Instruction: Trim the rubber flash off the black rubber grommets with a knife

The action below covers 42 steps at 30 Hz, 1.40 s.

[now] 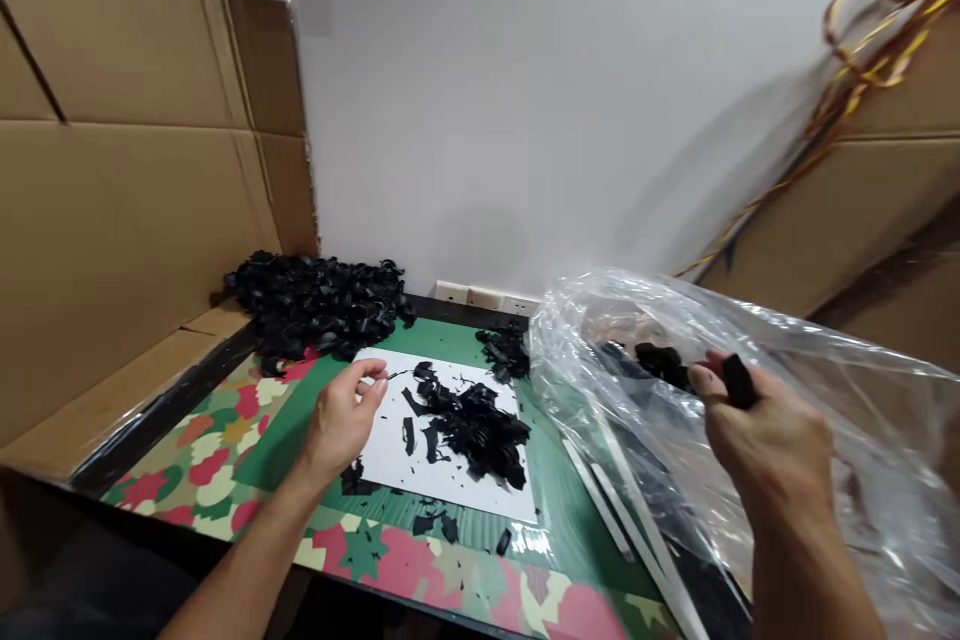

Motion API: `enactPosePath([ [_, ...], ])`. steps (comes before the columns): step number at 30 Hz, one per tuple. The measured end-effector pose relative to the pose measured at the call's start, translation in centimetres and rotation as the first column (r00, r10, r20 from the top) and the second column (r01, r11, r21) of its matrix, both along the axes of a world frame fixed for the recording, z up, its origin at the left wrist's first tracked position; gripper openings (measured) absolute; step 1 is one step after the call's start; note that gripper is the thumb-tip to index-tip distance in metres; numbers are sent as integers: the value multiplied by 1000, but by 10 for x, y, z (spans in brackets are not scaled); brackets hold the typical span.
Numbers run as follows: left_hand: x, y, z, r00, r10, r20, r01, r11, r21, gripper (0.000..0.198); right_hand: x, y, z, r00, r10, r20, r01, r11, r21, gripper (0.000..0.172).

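My left hand (349, 412) is over the left part of a white sheet (487, 500), thumb and fingers pinched. From its fingertips a thin black strip (400, 374) reaches to the right. A loose heap of black rubbery-looking pieces (480, 425) lies on the sheet, with small scraps around it. My right hand (769, 430) is at the mouth of a clear plastic bag (585, 320), fingers closed around a black piece (739, 382). More black pieces (660, 360) show by the bag opening, just left of that hand.
A large black pile (322, 305) sits at the back left beside a cardboard wall (135, 200). A smaller pile (506, 350) lies behind the sheet. White strips (600, 495) rest on the green mat (551, 450). Sockets (484, 298) line the wall; twisted wires (847, 90) hang at right.
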State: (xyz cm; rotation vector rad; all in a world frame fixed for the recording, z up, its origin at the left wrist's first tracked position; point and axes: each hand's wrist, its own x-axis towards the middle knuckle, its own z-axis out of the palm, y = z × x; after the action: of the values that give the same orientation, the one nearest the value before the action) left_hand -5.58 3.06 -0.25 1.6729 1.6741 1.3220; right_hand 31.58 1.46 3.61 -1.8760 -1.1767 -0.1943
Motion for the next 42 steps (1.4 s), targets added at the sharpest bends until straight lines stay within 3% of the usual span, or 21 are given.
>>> enactPosePath([
  [1,1,2,1,999,3,-53,-4,1000,-6,29,-12,-8,-7,995,17,-97,-18,1000,-3,49],
  [5,18,10,4,947,-111,-303,102,994,-48,22,-64,-33,-33,904,293,-311,-337,937,-96,44],
  [9,44,16,7,776,-306,-551,237,952,-195,28,-95,-36,-46,810,452,-374,-523,846,-110,40],
  [11,53,19,5,724,-364,-585,265,931,-252,33,-102,-36,-47,784,506,-359,-572,814,-103,39],
  [14,57,23,2,741,-377,-556,264,924,-276,35,-108,-37,-47,762,543,-352,-607,789,-98,44],
  [17,50,26,2,795,-325,-511,225,942,-249,35,-113,-38,-46,722,564,-401,-632,773,-51,49],
  [22,26,31,15,923,-186,-337,125,973,-195,32,-124,-37,-41,603,619,-503,-718,696,-4,50],
  [28,9,20,29,992,-124,21,126,976,-179,33,-153,-39,-38,548,673,-497,-786,618,-30,30],
  [30,13,7,26,936,-157,314,204,971,-122,35,-166,-38,-41,533,679,-504,-790,613,-10,25],
  [32,20,-7,18,869,-185,460,230,972,-45,37,-177,-36,-45,510,669,-540,-791,612,12,23],
  [38,37,-38,-7,810,-195,554,261,964,-43,32,-190,-32,-52,435,632,-642,-791,609,64,24],
  [42,36,-48,-9,760,-223,610,354,930,-101,33,-190,-34,-54,469,610,-639,-749,658,78,31],
])
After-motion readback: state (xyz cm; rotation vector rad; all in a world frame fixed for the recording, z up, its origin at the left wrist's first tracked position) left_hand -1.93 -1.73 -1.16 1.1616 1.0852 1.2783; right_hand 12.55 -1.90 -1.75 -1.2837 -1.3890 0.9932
